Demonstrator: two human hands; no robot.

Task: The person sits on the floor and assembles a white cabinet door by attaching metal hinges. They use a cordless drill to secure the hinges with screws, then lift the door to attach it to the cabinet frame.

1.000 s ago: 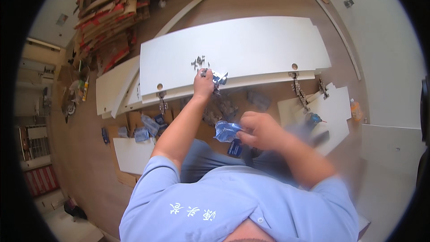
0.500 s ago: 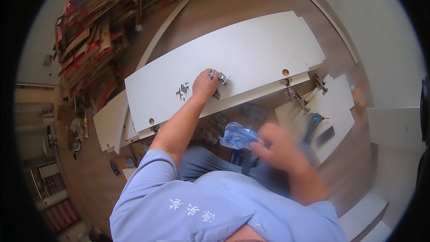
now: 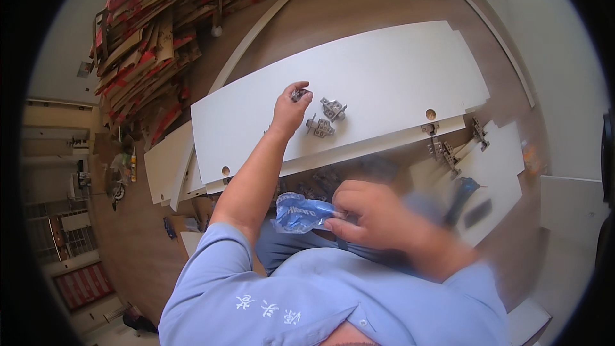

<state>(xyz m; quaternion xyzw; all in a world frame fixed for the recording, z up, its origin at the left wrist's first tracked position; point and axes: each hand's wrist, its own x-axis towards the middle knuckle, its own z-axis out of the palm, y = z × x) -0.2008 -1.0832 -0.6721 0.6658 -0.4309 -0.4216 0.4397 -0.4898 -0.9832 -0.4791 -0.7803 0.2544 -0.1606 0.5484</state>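
Note:
My left hand [image 3: 291,107] is over the white panel [image 3: 391,64], its fingers curled round a small metal fitting [image 3: 298,95] whose exact kind is partly hidden. Just right of that hand lie two metal cabinet hinges, one [image 3: 333,109] slightly farther away than the other [image 3: 320,127]. My right hand [image 3: 368,216], above my lap, pinches one end of a crumpled blue plastic bag [image 3: 298,213]. The bag hangs out to the left of the fingers. Most of the small screws on the panel are covered by my left hand and wrist.
A cordless drill [image 3: 462,193] rests on another white board at the right, near several hinges [image 3: 445,156]. Flattened cardboard [image 3: 144,57] is stacked at the far left. A long pale strip [image 3: 253,38] lies behind the panel. A yellow tube [image 3: 133,165] stands at the left.
My left hand has come off the two hinges, which now lie uncovered, and has shifted left over the screws. My right hand has moved left with the blue bag. The view has shifted slightly.

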